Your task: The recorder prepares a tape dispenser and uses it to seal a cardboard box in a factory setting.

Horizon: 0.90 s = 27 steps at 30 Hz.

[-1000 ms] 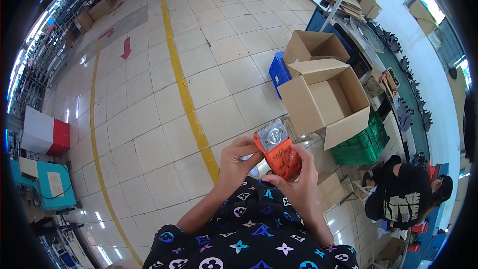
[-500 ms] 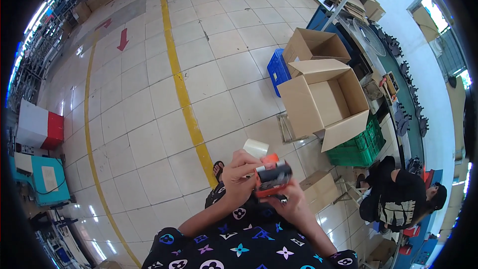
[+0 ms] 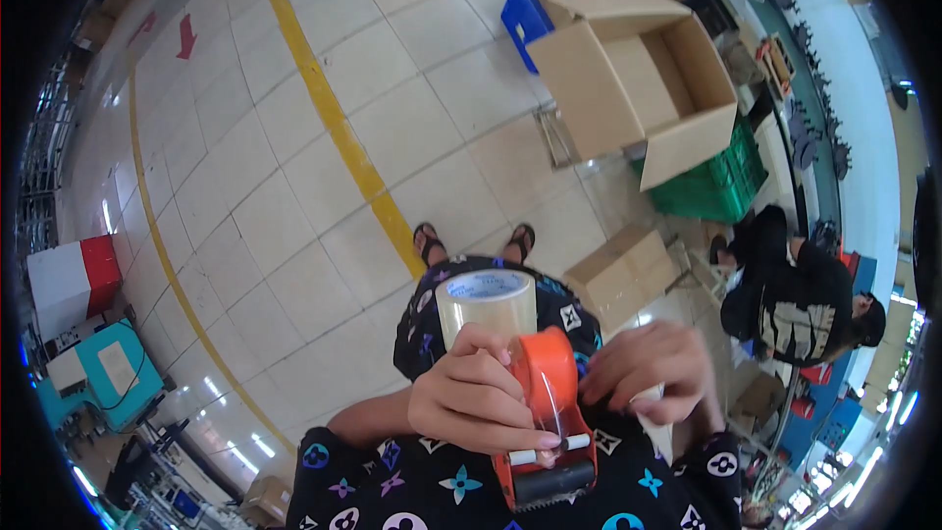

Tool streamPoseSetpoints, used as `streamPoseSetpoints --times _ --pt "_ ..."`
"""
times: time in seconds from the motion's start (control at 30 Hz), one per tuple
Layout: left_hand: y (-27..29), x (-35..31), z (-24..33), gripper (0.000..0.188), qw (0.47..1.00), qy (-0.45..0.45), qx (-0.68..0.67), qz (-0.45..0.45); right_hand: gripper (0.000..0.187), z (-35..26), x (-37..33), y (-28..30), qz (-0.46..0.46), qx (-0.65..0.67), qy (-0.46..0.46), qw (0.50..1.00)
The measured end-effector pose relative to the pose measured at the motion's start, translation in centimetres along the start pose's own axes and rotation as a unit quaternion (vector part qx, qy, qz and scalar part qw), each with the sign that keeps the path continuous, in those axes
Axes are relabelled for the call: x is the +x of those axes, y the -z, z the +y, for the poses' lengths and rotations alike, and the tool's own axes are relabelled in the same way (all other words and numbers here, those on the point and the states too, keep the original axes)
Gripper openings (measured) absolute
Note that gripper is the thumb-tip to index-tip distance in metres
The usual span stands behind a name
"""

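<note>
My left hand (image 3: 476,397) is closed round an orange tape dispenser (image 3: 549,378), held in front of my body. The dispenser's dark roller and toothed edge point down toward me, and clear film shows over its middle. A wide roll of clear tape (image 3: 488,302) rests against the dispenser, just beyond my left fingers; how it is held up is hidden. To the right, my right hand (image 3: 655,368) is off the dispenser, its fingers curled together and slightly blurred. Something pale and whitish (image 3: 650,400) shows under those fingers, too unclear to name.
An open cardboard box (image 3: 589,83) sits on a green crate (image 3: 716,177) at right, with a blue crate (image 3: 525,25) behind. A closed carton (image 3: 623,275) lies on the floor nearby. Another person (image 3: 800,294) in black sits at the far right.
The dispenser has been turned so its toothed end faces me and has come nearer, with the tape roll. My right hand has left the dispenser and moved right. The view has tilted downward.
</note>
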<state>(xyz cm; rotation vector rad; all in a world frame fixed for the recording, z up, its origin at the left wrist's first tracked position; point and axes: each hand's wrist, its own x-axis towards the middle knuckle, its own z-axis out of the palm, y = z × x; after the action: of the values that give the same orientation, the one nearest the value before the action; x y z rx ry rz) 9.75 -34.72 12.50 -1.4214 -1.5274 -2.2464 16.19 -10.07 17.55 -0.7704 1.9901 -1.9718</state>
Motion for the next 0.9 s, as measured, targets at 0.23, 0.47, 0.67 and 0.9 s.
streamPoseSetpoints --times 0.23,0.47,0.67,0.9 --pt "0.6 0.0 0.3 0.02 1.0 -0.016 0.005 -0.025 0.017 -2.8 4.7 -0.9 -0.007 -0.15 0.017 0.988" --pt "0.5 0.1 0.3 0.02 0.997 0.015 -0.06 -0.047 0.018 -5.1 5.5 -0.5 -0.086 -0.222 -0.073 0.969" --pt "0.2 0.3 -0.5 0.017 0.991 0.009 -0.126 -0.05 0.02 -6.6 6.6 -0.3 -0.112 -0.236 -0.096 0.96" --pt "-0.2 0.1 -0.3 0.013 0.986 0.026 -0.151 -0.063 0.022 -7.6 6.7 -0.6 -0.14 -0.264 -0.126 0.946"
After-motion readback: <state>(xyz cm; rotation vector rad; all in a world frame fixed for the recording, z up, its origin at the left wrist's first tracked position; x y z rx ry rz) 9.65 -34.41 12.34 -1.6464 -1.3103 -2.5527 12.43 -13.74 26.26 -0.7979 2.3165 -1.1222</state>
